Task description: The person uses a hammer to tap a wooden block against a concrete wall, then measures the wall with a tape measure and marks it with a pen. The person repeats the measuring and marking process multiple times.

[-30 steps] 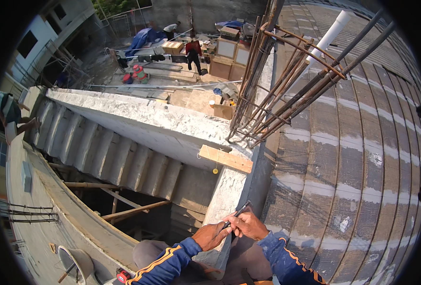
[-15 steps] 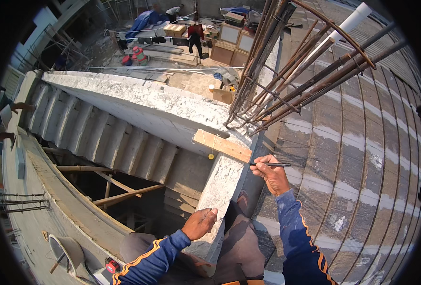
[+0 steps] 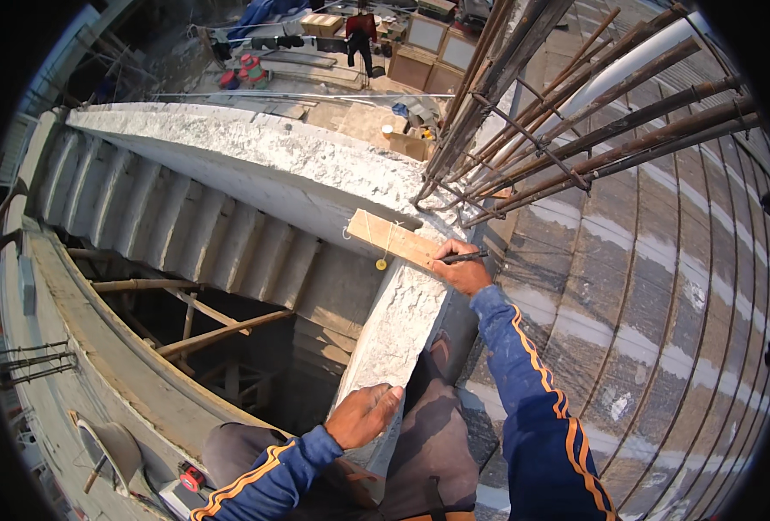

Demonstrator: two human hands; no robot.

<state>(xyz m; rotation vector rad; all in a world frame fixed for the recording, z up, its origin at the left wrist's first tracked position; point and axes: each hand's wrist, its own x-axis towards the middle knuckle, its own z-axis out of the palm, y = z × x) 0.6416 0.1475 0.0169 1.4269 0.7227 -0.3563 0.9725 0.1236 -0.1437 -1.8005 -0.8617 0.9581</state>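
Note:
My right hand (image 3: pixel 466 274) grips a black pen (image 3: pixel 472 257) and rests at the right end of a short wooden board (image 3: pixel 392 236). The board lies across the rough top of a narrow wall (image 3: pixel 399 314). White string is looped round the board, and a small yellow disc (image 3: pixel 381 264) hangs from it at the wall's stair side. Lower down, my left hand (image 3: pixel 364 417) is closed over the same wall, thumb against curled fingers. Whatever it may hold is hidden.
Rusty rebar (image 3: pixel 567 130) juts up beyond the board. Concrete stairs (image 3: pixel 168 217) and an open shaft with bamboo props (image 3: pixel 224 334) lie left. A bucket (image 3: pixel 111 451) and red tape measure (image 3: pixel 192 476) sit at lower left. Ribbed roofing (image 3: pixel 628 330) spreads right.
My right hand has moved left and up with the pen, from beside the board onto its right end. My left hand stays closed over the wall. The view has shifted slightly.

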